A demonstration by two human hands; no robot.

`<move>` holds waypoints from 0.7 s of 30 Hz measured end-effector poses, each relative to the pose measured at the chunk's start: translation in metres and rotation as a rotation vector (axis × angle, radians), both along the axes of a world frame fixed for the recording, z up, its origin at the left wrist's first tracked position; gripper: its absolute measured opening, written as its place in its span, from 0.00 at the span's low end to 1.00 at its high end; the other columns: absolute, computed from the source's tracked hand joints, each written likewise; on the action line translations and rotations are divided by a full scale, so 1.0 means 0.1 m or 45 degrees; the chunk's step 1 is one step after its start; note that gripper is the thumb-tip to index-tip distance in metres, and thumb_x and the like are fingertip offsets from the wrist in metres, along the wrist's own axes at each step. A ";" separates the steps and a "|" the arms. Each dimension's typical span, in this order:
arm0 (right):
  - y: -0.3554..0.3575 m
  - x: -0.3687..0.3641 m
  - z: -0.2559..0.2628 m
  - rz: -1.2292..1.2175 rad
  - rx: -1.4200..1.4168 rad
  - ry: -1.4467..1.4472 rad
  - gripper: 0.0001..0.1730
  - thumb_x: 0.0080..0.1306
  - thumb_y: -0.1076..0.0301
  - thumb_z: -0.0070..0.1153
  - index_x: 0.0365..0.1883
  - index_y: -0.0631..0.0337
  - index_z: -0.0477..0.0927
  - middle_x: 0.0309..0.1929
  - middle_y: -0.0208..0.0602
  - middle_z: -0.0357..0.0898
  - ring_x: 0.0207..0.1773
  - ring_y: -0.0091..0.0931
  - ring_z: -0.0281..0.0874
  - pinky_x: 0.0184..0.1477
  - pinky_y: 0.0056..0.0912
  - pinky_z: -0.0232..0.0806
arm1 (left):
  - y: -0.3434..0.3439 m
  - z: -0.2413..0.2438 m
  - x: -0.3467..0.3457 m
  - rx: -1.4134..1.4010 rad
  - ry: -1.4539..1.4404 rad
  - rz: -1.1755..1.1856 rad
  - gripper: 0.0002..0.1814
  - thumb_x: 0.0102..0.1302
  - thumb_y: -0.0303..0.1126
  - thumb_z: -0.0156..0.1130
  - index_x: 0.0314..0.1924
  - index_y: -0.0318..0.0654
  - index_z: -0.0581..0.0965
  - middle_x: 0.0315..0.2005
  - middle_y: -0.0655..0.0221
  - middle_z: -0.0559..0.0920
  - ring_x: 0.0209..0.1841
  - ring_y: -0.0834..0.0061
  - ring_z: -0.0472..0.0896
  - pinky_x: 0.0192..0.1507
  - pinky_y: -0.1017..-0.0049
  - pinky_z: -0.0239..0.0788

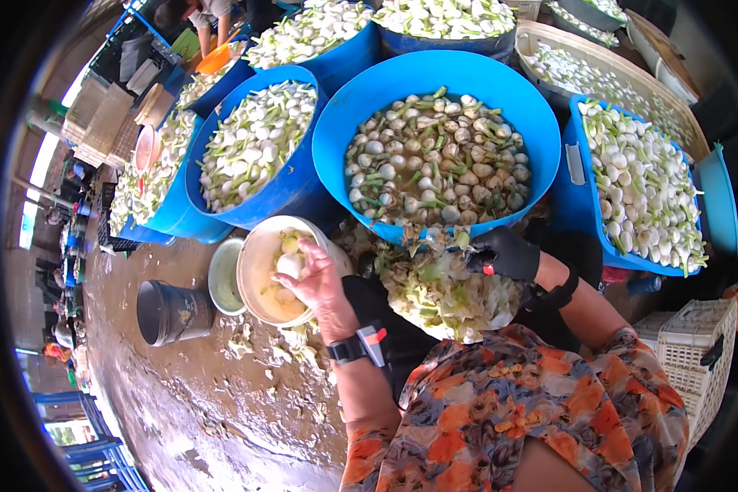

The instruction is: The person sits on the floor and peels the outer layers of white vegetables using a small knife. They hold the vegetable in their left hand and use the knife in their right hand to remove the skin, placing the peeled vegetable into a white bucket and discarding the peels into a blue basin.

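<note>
My bare left hand is over the mouth of a cream plastic bucket. Its fingers are spread beside a peeled white bulb; whether they touch it I cannot tell. More pale bulbs lie in the bucket. My right hand, in a black glove with a red band on one finger, is at the near rim of a large round blue tub. What its curled fingers hold, if anything, is hidden. Unpeeled brownish bulbs with green stems sit in murky water in that tub. Leafy peelings are heaped below its rim.
Blue tubs of white bulbs stand at the left and behind; a rectangular blue tub is at the right. A dark bucket and green basin stand on the wet floor. Crates are right. Another person's arms show top left.
</note>
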State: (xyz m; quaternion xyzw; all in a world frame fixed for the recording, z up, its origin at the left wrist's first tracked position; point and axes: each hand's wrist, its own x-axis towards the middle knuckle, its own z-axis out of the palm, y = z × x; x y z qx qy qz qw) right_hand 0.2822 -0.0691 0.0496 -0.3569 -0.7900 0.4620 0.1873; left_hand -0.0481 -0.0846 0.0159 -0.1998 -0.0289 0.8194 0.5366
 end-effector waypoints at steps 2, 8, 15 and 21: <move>0.15 -0.04 0.06 -0.012 -0.076 0.072 0.08 0.50 0.76 0.56 0.30 0.65 0.77 0.25 0.41 0.77 0.27 0.28 0.76 0.32 0.28 0.66 | 0.06 -0.16 -0.10 -0.057 0.175 -0.042 0.23 0.55 0.40 0.60 0.41 0.26 0.69 0.37 0.54 0.75 0.39 0.63 0.76 0.45 0.68 0.71; 1.07 -0.35 0.00 0.030 0.179 0.001 0.08 0.49 0.72 0.58 0.28 0.64 0.77 0.25 0.44 0.76 0.28 0.32 0.76 0.32 0.30 0.65 | 0.55 -0.34 0.30 -0.039 0.742 -0.432 0.03 0.57 0.26 0.53 0.32 0.36 0.73 0.29 0.66 0.76 0.32 0.73 0.73 0.36 0.74 0.69; 2.13 -1.26 -0.93 0.053 0.183 -0.622 0.14 0.46 0.62 0.56 0.30 0.61 0.78 0.31 0.51 0.76 0.38 0.43 0.74 0.40 0.40 0.66 | 0.93 -0.23 0.63 -0.085 1.208 -0.548 0.06 0.59 0.29 0.55 0.35 0.35 0.72 0.29 0.64 0.77 0.28 0.74 0.75 0.31 0.77 0.68; 2.53 -2.04 -1.84 0.001 -0.058 -0.962 0.28 0.52 0.55 0.53 0.49 0.59 0.70 0.49 0.48 0.72 0.52 0.43 0.69 0.53 0.41 0.62 | 0.97 -0.17 0.66 -0.021 1.164 -0.675 0.08 0.60 0.30 0.55 0.39 0.37 0.72 0.31 0.60 0.78 0.29 0.73 0.77 0.30 0.76 0.71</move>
